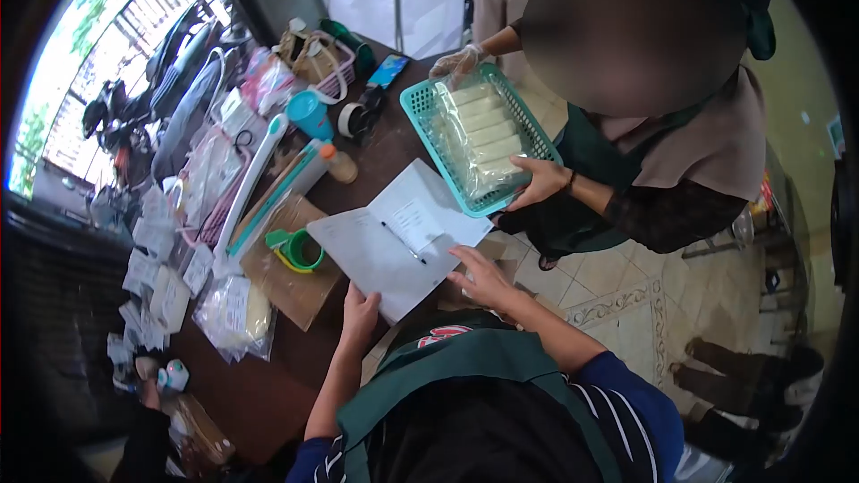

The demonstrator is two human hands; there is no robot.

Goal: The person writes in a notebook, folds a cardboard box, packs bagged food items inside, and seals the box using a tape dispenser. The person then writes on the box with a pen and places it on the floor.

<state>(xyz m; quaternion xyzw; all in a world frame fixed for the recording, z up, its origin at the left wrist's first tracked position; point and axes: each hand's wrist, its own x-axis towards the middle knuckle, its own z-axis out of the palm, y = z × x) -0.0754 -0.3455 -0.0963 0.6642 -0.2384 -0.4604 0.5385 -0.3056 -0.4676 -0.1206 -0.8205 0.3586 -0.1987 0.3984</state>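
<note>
An open white notebook (358, 250) lies at the table's near edge, with a small slip of paper (413, 222) and a black pen (403, 242) on its pages. My left hand (361, 313) grips the notebook's lower edge, thumb on top. At its right edge is my right hand (483, 279), fingers apart and holding nothing; whether the fingertips touch the page I cannot tell. Just beyond, a co-worker's gloved hand (458, 63) and bare hand (537, 181) hold a teal plastic basket (416, 112) containing several pale rolls (483, 130) in clear wrapping.
Left of the notebook are a cardboard box (291, 295) with a green tape roll (304, 250), an orange-capped bottle (339, 164) and a blue cup (309, 114). Packets and paper slips (143, 270) crowd the table's left side. The co-worker (662, 152) stands across, right.
</note>
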